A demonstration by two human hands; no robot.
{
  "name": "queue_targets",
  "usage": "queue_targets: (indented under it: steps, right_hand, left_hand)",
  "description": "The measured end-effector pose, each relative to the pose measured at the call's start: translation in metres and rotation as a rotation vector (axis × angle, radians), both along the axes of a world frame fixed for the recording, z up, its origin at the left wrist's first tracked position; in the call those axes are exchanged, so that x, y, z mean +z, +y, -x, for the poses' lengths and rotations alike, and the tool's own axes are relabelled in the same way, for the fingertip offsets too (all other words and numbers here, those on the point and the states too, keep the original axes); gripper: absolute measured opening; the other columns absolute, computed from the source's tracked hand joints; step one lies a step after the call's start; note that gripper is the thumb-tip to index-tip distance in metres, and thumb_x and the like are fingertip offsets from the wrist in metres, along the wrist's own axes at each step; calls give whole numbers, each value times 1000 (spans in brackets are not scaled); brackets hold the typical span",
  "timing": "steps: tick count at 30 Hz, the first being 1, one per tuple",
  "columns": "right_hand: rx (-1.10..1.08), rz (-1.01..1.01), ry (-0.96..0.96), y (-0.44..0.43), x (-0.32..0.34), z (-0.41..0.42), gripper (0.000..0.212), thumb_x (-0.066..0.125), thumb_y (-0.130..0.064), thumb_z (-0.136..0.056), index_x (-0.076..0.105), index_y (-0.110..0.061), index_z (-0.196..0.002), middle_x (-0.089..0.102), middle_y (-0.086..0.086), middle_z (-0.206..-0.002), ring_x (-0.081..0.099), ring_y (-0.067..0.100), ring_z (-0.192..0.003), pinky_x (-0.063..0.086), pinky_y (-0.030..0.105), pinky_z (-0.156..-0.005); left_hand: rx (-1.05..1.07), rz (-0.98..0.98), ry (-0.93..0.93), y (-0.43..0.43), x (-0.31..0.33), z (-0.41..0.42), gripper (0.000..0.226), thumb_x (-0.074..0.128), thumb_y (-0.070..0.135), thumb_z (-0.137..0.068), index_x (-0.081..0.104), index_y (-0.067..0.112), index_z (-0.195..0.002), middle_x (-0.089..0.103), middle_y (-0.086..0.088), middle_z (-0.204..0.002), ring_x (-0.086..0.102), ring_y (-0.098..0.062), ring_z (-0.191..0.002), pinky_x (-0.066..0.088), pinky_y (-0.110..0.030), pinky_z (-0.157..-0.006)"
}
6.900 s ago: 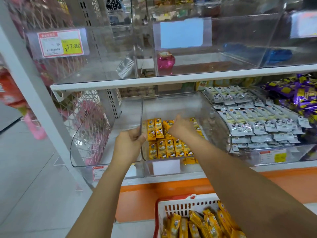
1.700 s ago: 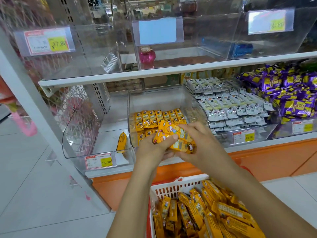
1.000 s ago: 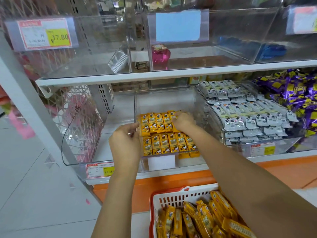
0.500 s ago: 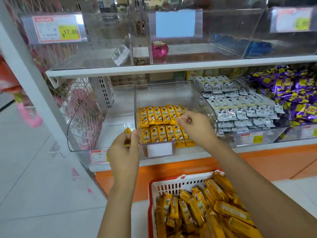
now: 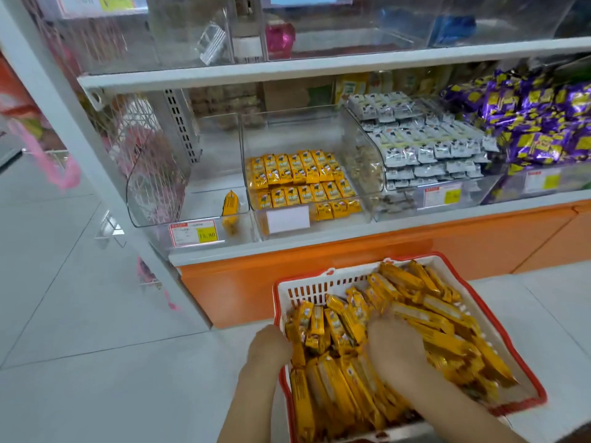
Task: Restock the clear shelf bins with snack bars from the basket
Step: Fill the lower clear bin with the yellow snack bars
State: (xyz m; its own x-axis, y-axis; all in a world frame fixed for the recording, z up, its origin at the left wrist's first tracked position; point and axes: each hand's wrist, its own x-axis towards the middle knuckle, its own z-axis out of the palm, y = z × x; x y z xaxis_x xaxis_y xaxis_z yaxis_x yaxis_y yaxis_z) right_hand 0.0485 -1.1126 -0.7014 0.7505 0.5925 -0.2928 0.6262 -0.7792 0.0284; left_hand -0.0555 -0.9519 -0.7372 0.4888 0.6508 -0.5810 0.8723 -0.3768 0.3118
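Note:
A white basket with a red rim (image 5: 307, 292) stands on the floor below the shelf, heaped with yellow snack bars (image 5: 335, 388). My left hand (image 5: 270, 345) is at the basket's left rim, its fingers hidden among the bars. My right hand (image 5: 395, 350) lies blurred on the pile in the middle of the basket, fingertips buried. On the lower shelf the middle clear bin (image 5: 361, 148) holds neat rows of small yellow bars (image 5: 297, 174). In the clear bin to its left (image 5: 160, 187) stands a single yellow bar (image 5: 230, 203).
Right of the middle bin are a bin of silver-wrapped snacks (image 5: 425, 148) and a bin of purple ones (image 5: 537, 129). Clear bins on the upper shelf hold a pink item (image 5: 279, 36). The shelf has an orange base (image 5: 351, 266). Tiled floor (image 5: 80, 346) spreads to the left.
Both hands have come down from the middle shelf bin into the basket. The view has tilted down with them, and the bin's rows of bars stay as they were laid.

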Motion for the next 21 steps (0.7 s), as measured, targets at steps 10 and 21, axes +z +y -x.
queue_targets:
  steps: [10, 21]
  right_hand:
    - [190, 334, -54, -31, -31, 17, 72, 50, -20, -96, 7, -20, -152, -5, 21, -157, 13, 42, -140, 22, 44, -115]
    - [428, 437, -144, -4, -22, -9, 46, 47, -11, -94, 39, -6, -140, 26, 24, -146, 31, 40, -132, 41, 43, -102]
  left_hand:
    - [-116, 0, 97, -21, 1, -3, 26, 46, 12, -92, 59, 4, -113, 60, -11, -120, 59, -22, -109, 49, -27, -85]
    - [-80, 79, 52, -15, 13, 0, 21, 53, 14, -90, 46, 11, -70, 48, -2, -74, 57, -18, -84, 40, -22, -52]
